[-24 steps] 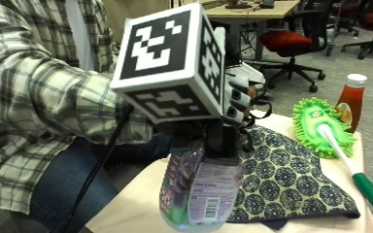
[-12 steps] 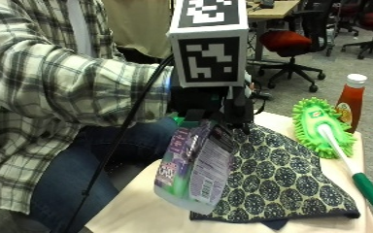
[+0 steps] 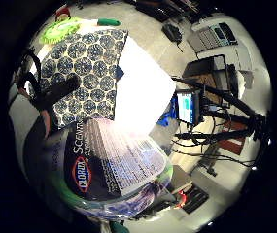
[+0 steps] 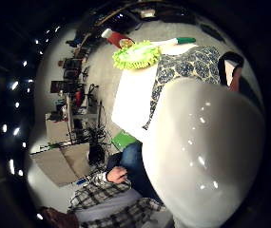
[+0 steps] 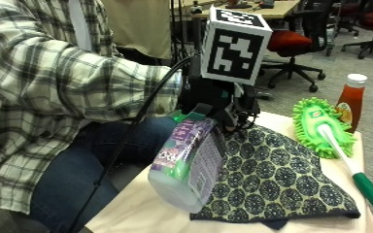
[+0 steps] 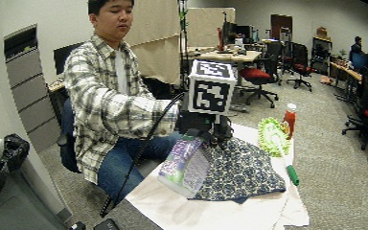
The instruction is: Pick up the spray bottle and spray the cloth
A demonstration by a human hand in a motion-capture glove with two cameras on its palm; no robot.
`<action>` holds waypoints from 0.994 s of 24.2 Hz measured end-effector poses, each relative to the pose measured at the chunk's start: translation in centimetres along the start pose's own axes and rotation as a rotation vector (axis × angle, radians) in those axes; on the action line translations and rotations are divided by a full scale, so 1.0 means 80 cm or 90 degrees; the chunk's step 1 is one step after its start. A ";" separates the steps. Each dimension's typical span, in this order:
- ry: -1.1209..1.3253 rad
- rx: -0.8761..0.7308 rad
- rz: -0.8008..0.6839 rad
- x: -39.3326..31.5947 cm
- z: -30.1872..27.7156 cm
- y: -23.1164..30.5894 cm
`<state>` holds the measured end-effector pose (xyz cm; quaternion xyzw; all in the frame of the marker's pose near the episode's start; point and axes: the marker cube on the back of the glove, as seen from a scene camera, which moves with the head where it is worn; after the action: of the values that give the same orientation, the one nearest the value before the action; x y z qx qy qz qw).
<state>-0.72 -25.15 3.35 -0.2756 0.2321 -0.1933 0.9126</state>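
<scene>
A person in a plaid shirt sits at the left of a cream-covered table. Their gloved right hand reaches over the near left part of the table and holds the spray bottle by its neck, fingers curled round the top. The bottle is lifted clear of the table and tilted, its rounded base swung down and toward the table's front left, its head up inside the hand. Its purple and green label faces outward. In the little-finger-side palm view the label fills much of the frame.

Just right of the bottle, and partly under it, a dark blue cloth with a pale round pattern lies flat on the table. The bottle's head hangs over the cloth's far left corner.

Further right, a bright green fluffy duster lies on the table along the cloth's right edge, its white and green handle pointing to the table's front. Behind the duster stands a red sauce bottle with a white cap, upright near the far right corner.
</scene>
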 end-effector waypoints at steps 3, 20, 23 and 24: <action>0.037 -0.032 -0.003 -0.004 0.010 -0.001; 0.155 -0.119 0.001 -0.010 0.045 0.002; 0.089 -0.089 0.012 -0.007 0.033 0.002; 0.055 -0.074 0.014 -0.005 0.027 0.003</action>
<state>0.15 -23.89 4.93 -0.3168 0.2855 -0.1811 0.8862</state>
